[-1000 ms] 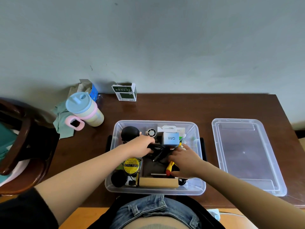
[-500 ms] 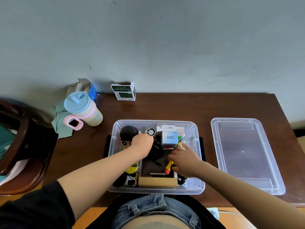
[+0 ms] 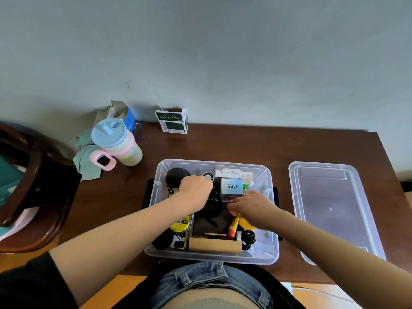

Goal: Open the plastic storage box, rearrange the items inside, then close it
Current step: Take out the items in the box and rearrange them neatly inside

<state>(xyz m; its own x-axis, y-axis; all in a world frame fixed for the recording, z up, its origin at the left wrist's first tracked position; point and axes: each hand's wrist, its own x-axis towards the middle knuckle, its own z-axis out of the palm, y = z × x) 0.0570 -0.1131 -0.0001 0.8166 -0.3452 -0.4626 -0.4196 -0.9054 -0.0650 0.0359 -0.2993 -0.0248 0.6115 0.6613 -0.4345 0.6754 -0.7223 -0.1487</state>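
Clear storage box (image 3: 273,219), lidless and crammed, sat at lower centre. Left hand (image 3: 196,189) had shifted up-frame, fisted on black cable (image 3: 213,204); right hand (image 3: 249,205) lay relaxed.

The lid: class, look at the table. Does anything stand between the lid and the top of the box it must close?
Yes. Both hands, left and right, reach into the box, over its opening. The lid lies to its right, with only bare table between them.
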